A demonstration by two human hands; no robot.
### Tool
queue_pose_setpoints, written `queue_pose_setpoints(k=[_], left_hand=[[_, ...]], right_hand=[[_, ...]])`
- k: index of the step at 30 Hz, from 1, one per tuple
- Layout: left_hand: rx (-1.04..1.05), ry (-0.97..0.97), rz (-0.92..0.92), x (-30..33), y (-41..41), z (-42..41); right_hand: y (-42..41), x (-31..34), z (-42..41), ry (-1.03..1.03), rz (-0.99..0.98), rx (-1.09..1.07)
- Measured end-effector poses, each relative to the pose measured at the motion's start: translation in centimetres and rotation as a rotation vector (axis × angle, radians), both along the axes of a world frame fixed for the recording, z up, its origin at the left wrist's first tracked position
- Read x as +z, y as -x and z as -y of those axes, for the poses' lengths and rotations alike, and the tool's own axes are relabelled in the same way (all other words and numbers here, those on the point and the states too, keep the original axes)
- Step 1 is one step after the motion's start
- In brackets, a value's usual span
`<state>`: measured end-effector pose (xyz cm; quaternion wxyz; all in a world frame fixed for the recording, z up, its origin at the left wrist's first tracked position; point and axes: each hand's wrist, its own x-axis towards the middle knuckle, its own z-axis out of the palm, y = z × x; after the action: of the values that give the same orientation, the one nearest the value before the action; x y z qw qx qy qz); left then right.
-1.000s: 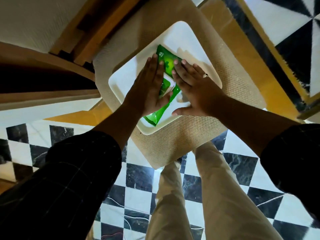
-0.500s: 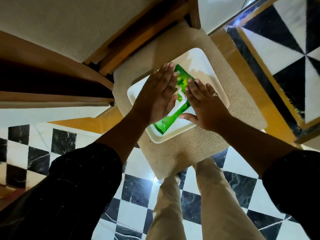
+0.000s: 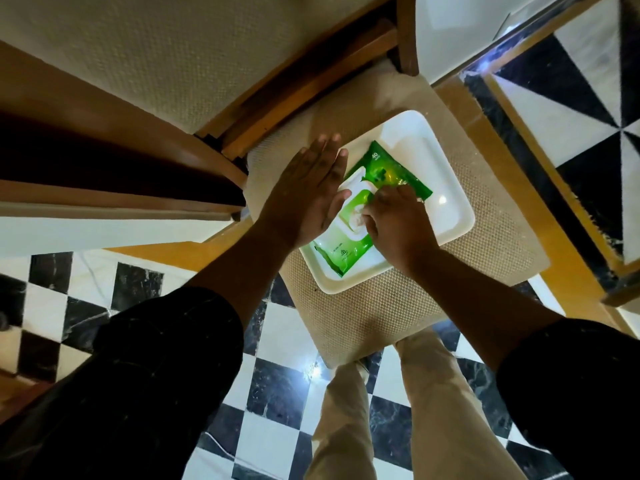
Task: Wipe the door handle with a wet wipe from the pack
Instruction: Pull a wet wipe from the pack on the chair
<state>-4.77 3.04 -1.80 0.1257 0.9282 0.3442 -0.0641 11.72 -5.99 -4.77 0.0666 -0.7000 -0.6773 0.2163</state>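
Observation:
A green pack of wet wipes [image 3: 389,174] lies in a white rectangular tray [image 3: 446,188] on a beige woven seat cushion [image 3: 491,251]. Its white flap lid [image 3: 353,180] stands flipped up, and a white wipe [image 3: 356,220] shows in the hole. My left hand [image 3: 308,192] rests flat, fingers spread, on the pack's left side beside the lid. My right hand [image 3: 398,223] pinches the wipe at the hole with curled fingers. No door handle is in view.
The cushion sits on a wooden chair with a brown frame [image 3: 304,84] and a padded back [image 3: 166,46]. Below is a black and white chequered floor [image 3: 277,386]. My beige trouser legs [image 3: 433,410] stand close under the seat's front corner.
The pack's lid has been flipped up. My right hand went from lying flat on the pack to pinching the wipe in the hole. My left hand slid left off the lid.

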Motion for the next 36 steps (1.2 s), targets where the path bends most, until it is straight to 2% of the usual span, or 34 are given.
queue_pose_setpoints(k=[10,13,18,22,25,28,30,36], left_hand=[[0.011,-0.023,-0.002,0.0,0.0,-0.1],[0.027,-0.012,0.001,-0.1,-0.2,0.5],[0.067,0.058,0.069,-1.0,-1.2,3.7],[0.101,0.147,-0.039,-2.9,-2.2,6.4],[0.140,0.120,-0.171,-3.7,-2.9,8.0],[0.177,0.158,-0.206,-3.2,-3.6,8.4],[0.262,0.218,-0.134,-1.5,-4.4,8.2],[0.748,0.477,0.344,7.4,-7.5,9.6]], right_hand=[[-2.1,1.5,2.3,-0.097,-0.381,-0.149],[-3.9,1.5,3.3,-0.074,-0.407,-0.282],[-6.6,1.8,4.1,-0.166,-0.403,-0.444],[-7.3,1.7,4.3,-0.200,-0.407,-0.437],[-7.6,1.3,4.7,-0.179,-0.413,-0.411],[-7.2,1.6,5.4,-0.180,-0.456,-0.410],[-6.9,2.9,5.9,-0.187,-0.486,-0.444],[-6.4,8.9,6.3,-0.195,-0.560,-0.496]])
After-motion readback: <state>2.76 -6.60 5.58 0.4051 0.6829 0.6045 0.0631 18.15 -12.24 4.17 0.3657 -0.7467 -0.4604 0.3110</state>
